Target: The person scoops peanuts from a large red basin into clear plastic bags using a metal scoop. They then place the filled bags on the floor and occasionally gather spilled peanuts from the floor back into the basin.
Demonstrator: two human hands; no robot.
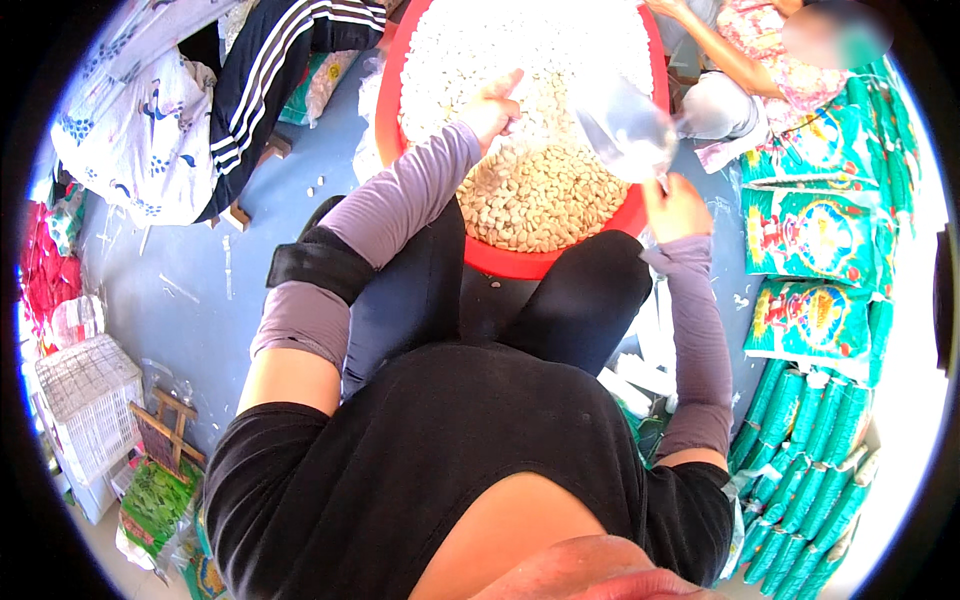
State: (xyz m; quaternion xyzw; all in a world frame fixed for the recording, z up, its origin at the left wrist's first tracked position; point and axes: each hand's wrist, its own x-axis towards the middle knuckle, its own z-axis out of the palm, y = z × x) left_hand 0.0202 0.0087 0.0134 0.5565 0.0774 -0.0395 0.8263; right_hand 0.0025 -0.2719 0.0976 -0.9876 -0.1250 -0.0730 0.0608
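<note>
Spill risk: right hand (676,205) pinches limp clear plastic bag (625,125) by its edge; left hand (492,106), curled in pale nuts (530,190) in round red plastic tub (392,100), grip unclear.

Clutter on the grey floor (215,310) around the sitting worker

Off past the left fingers, a black garment with white stripes (265,85) lies draped beside a pale printed cloth (135,135), with a small wooden block (238,215) just beneath them. Well behind those fingers, low on that side, stand a white wire basket (85,400) and a little wooden frame (165,430), with a green packet (155,500) next to it. Beyond the right fingers, green printed sacks (815,235) lie stacked, rolled green bundles (805,470) below them. Another person in flowered clothing (765,55) sits just beyond.
</note>
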